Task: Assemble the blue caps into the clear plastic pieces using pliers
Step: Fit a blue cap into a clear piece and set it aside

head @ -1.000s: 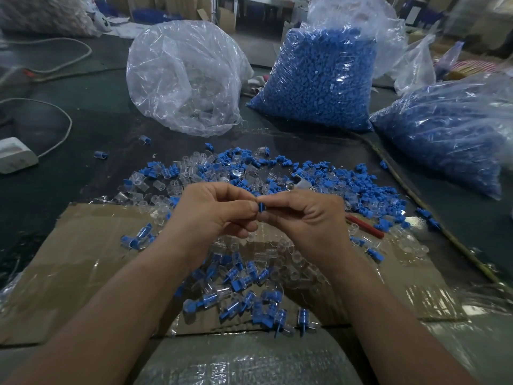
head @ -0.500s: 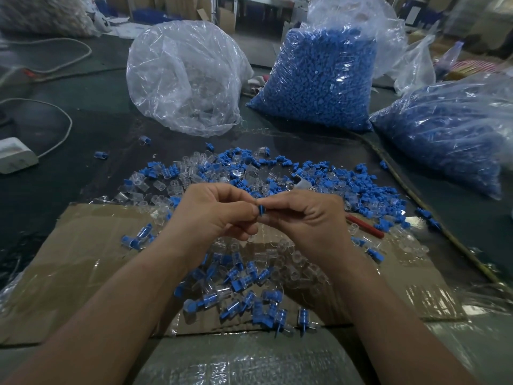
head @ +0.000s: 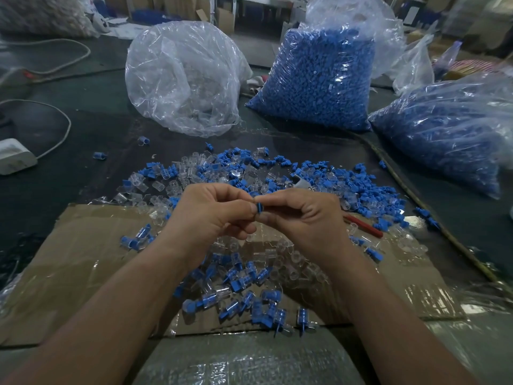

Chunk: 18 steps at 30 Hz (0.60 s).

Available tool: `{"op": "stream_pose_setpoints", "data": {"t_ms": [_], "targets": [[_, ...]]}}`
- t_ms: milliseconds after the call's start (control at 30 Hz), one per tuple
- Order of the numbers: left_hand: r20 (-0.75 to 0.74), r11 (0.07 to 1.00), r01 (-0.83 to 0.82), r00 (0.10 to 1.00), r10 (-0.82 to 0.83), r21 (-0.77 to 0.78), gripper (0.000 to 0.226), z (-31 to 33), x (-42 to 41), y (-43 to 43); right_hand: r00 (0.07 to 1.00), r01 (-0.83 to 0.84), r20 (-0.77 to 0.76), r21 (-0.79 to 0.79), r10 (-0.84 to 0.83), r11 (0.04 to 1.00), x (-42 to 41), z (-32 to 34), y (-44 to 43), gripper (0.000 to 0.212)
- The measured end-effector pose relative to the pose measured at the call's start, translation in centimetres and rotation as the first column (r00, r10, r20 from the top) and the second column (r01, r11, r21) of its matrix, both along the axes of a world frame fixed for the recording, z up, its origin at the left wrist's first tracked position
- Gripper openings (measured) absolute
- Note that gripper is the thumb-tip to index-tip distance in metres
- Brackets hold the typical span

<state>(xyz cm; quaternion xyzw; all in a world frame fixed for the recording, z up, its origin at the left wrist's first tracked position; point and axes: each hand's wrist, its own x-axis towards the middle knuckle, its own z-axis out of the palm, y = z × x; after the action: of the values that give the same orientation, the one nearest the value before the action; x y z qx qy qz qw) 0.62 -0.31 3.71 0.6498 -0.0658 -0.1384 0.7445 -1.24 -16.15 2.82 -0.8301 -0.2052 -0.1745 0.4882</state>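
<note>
Blue cap in narrow fingertip grip of left hand and right hand.

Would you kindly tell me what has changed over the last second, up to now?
Nothing has visibly changed. The left hand and right hand still meet at the fingertips, pinching the blue cap between them at the same spot above the cardboard. The pile of loose parts lies as before.

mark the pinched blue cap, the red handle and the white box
blue cap (head: 259, 208): head view, exposed blue end
red handle (head: 364, 228): head view, middle of shaft
white box (head: 14, 152): head view, top face
</note>
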Motion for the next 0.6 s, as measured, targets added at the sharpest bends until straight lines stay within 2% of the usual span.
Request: {"op": "stream_pose_setpoints", "data": {"t_ms": [67,133,233,300,367,433,500,600], "targets": [[0.003,1.000,0.002,1.000,-0.002,-0.003,0.014,0.0,0.0,0.0,0.995,0.050,-0.088,-0.009,-0.051,0.999,0.1,0.4,-0.4,0.030],[0.003,1.000,0.000,1.000,0.000,-0.011,0.008,0.0,0.0,0.1,0.976,0.181,-0.122,-0.024,-0.183,0.983,0.4,0.8,-1.6,0.028],[-0.001,1.000,-0.015,1.000,0.015,-0.025,0.008,0.0,0.0,0.1,0.892,0.421,-0.119,-0.129,-0.436,0.898,1.0,1.4,-4.4,0.022],[-0.002,0.999,-0.034,0.999,0.034,-0.032,0.011,0.1,0.0,0.1,0.821,0.504,-0.173,-0.228,-0.544,0.833,1.2,1.6,-6.2,0.027],[0.000,0.998,-0.050,0.999,0.050,-0.040,0.012,0.1,0.0,0.1,0.765,0.473,-0.262,-0.392,-0.588,0.789,1.3,1.4,-7.5,0.040],[0.013,0.998,-0.056,0.998,0.057,-0.038,0.013,0.1,0.0,0.2,0.711,0.371,-0.351,-0.549,-0.610,0.749,1.3,1.4,-8.0,0.053],[0.020,0.998,-0.056,0.998,0.057,-0.037,0.013,0.1,0.0,0.2,0.666,0.286,-0.406,-0.636,-0.626,0.717,1.3,1.3,-7.9,0.063],[0.023,0.998,-0.054,0.998,0.055,-0.035,0.012,0.0,0.1,0.2,0.644,0.173,-0.446,-0.706,-0.621,0.686,1.3,1.3,-7.2,0.057]]}}
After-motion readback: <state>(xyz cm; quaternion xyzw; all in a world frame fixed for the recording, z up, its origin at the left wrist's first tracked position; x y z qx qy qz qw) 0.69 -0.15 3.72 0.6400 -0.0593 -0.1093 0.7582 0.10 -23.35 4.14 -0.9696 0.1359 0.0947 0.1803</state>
